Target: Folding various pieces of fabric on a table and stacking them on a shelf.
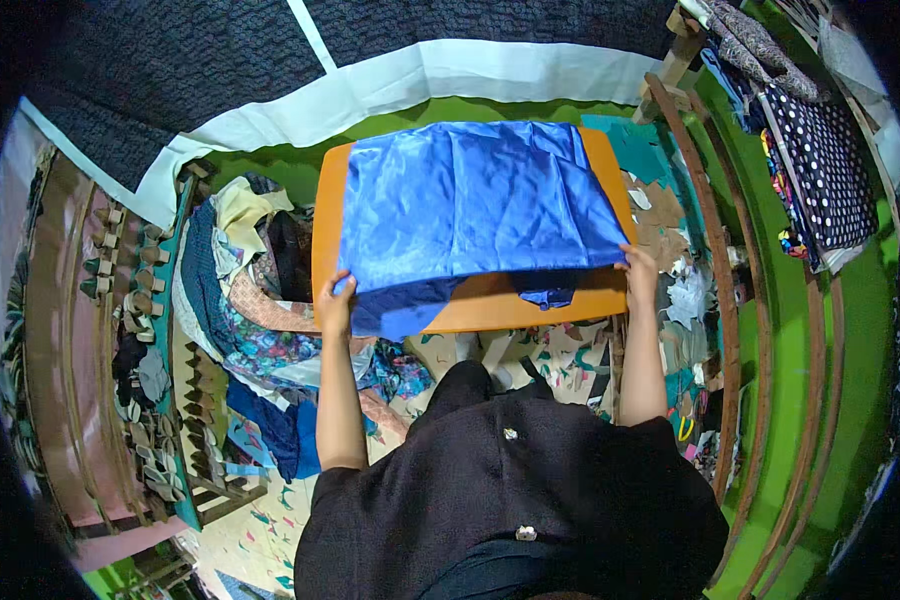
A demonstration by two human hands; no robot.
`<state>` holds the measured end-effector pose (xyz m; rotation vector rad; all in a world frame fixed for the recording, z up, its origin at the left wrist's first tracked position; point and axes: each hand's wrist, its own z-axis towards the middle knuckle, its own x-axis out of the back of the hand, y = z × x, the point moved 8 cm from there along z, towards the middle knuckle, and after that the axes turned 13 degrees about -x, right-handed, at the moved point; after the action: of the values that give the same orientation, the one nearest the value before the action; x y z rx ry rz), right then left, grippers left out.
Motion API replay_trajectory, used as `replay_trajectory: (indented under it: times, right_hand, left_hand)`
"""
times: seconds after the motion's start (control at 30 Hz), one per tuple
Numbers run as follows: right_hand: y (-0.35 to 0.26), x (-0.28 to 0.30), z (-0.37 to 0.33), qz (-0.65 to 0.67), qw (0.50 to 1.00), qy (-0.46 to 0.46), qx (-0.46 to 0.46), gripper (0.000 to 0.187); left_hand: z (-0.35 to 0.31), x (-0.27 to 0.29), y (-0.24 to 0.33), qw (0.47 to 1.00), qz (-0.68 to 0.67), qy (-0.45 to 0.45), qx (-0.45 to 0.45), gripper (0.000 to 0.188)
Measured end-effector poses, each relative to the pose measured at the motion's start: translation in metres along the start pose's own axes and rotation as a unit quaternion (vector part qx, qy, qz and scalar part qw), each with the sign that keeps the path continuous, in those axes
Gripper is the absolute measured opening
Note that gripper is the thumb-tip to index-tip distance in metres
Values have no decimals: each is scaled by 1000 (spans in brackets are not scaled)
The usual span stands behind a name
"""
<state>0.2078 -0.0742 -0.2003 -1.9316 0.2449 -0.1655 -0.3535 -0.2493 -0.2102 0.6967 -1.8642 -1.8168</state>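
Observation:
A shiny blue satin cloth (490, 210) with fold creases lies spread over an orange table (510, 308). Its near edge is lifted off the tabletop between my hands, and a darker blue flap of it hangs at the near left. My left hand (336, 303) grips the cloth's near left corner, thumb and fingers closed on it. At the near right corner my right hand (640, 273) pinches the edge between thumb and fingers. A small bunched blue piece (547, 297) shows under the raised edge; whether it belongs to the same cloth I cannot tell.
A heap of mixed fabrics (260, 320) lies left of the table. Beyond it stands a rack of shoes (150, 290). Wooden rails (705, 250) run along the right, with a polka-dot cloth (825, 165) hanging there. Yellow-handled scissors (685, 428) and scraps lie at the right.

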Motion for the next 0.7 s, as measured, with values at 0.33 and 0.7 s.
replay_trajectory:
  times: [0.33,0.7]
  right_hand:
    - [120,41,-62,-54,987,0,-148,21]
    - [48,-15,-15,-430,882,172,86,51]
  left_hand:
    - [-79,67,-99,996,51,51,52,35]
    - [7,32,-29,915,347,83,-189,55]
